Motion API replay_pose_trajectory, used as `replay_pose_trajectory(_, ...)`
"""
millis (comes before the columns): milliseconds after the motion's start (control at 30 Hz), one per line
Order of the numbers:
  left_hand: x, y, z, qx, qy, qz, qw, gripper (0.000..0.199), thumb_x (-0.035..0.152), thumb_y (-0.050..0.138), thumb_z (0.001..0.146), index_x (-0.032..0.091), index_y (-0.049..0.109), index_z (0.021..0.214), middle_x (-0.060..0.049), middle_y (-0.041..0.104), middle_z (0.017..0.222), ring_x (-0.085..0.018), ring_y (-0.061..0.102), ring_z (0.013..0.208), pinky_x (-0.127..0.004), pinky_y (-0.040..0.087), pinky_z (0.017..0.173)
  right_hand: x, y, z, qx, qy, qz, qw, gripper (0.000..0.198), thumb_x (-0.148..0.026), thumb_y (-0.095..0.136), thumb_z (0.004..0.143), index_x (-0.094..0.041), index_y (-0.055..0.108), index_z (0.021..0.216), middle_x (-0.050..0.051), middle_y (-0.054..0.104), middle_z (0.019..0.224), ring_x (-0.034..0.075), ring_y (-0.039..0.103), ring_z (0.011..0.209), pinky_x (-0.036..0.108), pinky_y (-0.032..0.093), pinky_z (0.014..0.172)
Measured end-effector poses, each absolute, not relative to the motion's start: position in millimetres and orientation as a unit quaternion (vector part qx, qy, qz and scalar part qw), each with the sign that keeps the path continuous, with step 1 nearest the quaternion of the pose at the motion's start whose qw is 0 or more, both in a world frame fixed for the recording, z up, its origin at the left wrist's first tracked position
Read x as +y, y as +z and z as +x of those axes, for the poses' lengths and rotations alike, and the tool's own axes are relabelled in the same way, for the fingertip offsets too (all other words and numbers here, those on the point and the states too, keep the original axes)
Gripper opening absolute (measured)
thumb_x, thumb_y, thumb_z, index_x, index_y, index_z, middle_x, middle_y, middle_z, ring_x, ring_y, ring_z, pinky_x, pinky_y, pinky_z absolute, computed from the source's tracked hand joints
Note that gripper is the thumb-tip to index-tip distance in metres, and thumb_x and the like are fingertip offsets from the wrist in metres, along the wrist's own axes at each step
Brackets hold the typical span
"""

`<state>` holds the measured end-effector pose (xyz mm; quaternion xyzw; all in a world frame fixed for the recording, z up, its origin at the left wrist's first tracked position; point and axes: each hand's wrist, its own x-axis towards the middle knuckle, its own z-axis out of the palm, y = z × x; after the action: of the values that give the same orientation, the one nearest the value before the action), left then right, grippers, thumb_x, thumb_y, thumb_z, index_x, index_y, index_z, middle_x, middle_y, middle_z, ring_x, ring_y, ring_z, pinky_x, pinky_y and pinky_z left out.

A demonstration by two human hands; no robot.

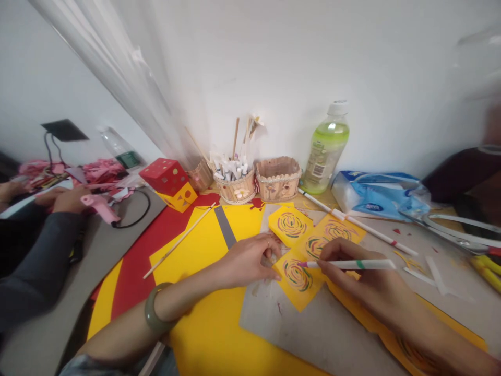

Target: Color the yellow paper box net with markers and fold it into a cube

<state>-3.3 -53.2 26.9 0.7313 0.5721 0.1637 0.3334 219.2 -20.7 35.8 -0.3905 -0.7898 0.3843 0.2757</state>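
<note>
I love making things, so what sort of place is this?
Probably a craft workspace: there's a pink glue gun, large yellow paper, and a marker in the right hand.

"Anything readable?"
"No words. The green bottle [327, 141], upper right of centre, carries a barcode [319, 169], its digits too small to read."
"And the blue pack [391, 189], farther right?"
"A dark blue logo [373, 207], its characters blurred."

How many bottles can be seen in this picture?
2: a green bottle right of the baskets, and a clear bottle left of the red box. More may be hidden.
</note>
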Motion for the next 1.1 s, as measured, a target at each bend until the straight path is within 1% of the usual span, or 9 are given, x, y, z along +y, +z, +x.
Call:
replay_pose_trajectory(133, -53.9, 27.3, -1.6, 0.576, 0.166, 0.731, 0.326, 0.031, 0.025, 0.075, 0.062, 0.020, 0.055, 0.085, 0.003, 0.054, 0.086, -0.012, 0.051, 0.075, -0.021, 0.038, 0.065, -23.8, 34.5, 216.0, -0.801, 0.368, -0.389, 0.267, 0.022, -0.036, 0.052, 0.083, -0.021, 0.051, 0.067, -0.002, 0.056, 0.060, 0.012, 0.051, 0.054, 0.023, 0.039, 0.050)
replay_pose_trajectory(367, -55.0, 29.3, -0.9, 0.579, 0.163, 0.732, 0.320, 0.029, 0.028, 0.073, 0.064, 0.020, 0.055, 0.085, 0.003, 0.055, 0.084, -0.012, 0.052, 0.075, -0.022, 0.039, 0.065, -29.2, 36.6, 209.0, -0.803, 0.393, -0.377, 0.242, 0.023, -0.038, 0.051, 0.083, -0.021, 0.051, 0.067, 0.000, 0.058, 0.059, 0.012, 0.051, 0.053, 0.024, 0.040, 0.049)
replay_pose_trajectory(500, -54.9, 28.7, -1.7, 0.574, 0.161, 0.737, 0.318, 0.029, 0.028, 0.073, 0.064, 0.020, 0.055, 0.086, 0.002, 0.055, 0.085, -0.013, 0.052, 0.076, -0.023, 0.039, 0.065, -28.0, 35.3, 209.1, -0.803, 0.379, -0.389, 0.245, 0.023, -0.038, 0.051, 0.083, -0.021, 0.051, 0.066, 0.000, 0.060, 0.060, 0.013, 0.052, 0.053, 0.024, 0.040, 0.049)
replay_pose_trajectory(633, -54.7, 28.8, -1.4, 0.573, 0.158, 0.740, 0.314, 0.028, 0.028, 0.072, 0.065, 0.020, 0.055, 0.086, 0.002, 0.055, 0.086, -0.013, 0.053, 0.077, -0.023, 0.039, 0.066, -28.0, 35.6, 208.9, -0.808, 0.376, -0.378, 0.248, 0.024, -0.037, 0.052, 0.082, -0.021, 0.051, 0.064, -0.001, 0.058, 0.056, 0.011, 0.050, 0.050, 0.023, 0.038, 0.046)
replay_pose_trajectory(900, -54.8, 29.1, -0.6, 0.582, 0.163, 0.728, 0.324, 0.030, 0.027, 0.074, 0.063, 0.020, 0.055, 0.085, 0.002, 0.055, 0.086, -0.013, 0.052, 0.076, -0.023, 0.039, 0.065, -30.6, 39.1, 207.6, -0.808, 0.380, -0.381, 0.241, 0.026, -0.038, 0.051, 0.083, -0.021, 0.051, 0.064, -0.002, 0.057, 0.057, 0.011, 0.049, 0.050, 0.023, 0.038, 0.047)
replay_pose_trajectory(1100, -55.4, 29.2, -0.6, 0.581, 0.158, 0.732, 0.318, 0.029, 0.028, 0.073, 0.064, 0.020, 0.056, 0.085, 0.002, 0.056, 0.089, -0.013, 0.053, 0.077, -0.023, 0.040, 0.066, -28.7, 37.7, 206.8, -0.808, 0.378, -0.375, 0.252, 0.026, -0.038, 0.051, 0.083, -0.021, 0.051, 0.064, -0.002, 0.057, 0.056, 0.011, 0.049, 0.049, 0.022, 0.038, 0.046)
